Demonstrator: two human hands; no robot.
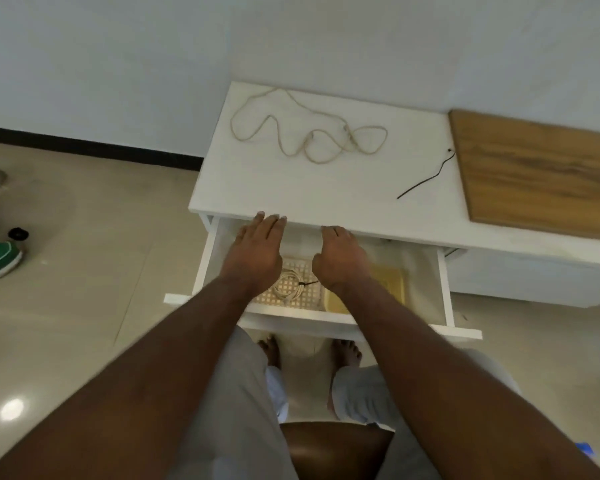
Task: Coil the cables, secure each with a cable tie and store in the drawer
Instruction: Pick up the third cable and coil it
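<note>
Head view, coiled cable (pixel 289 288) between hands, ungripped

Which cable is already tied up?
The white cable in the drawer: it is wound into a small coil with a black tie round it. The beige cable on the cabinet top lies loose and sprawled, with no tie.

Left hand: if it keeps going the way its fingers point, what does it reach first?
Probably the front edge of the white top: the left hand has straight fingers already at that edge, above the open drawer. Further on lies the loose cable. Height is hard to judge.
</note>
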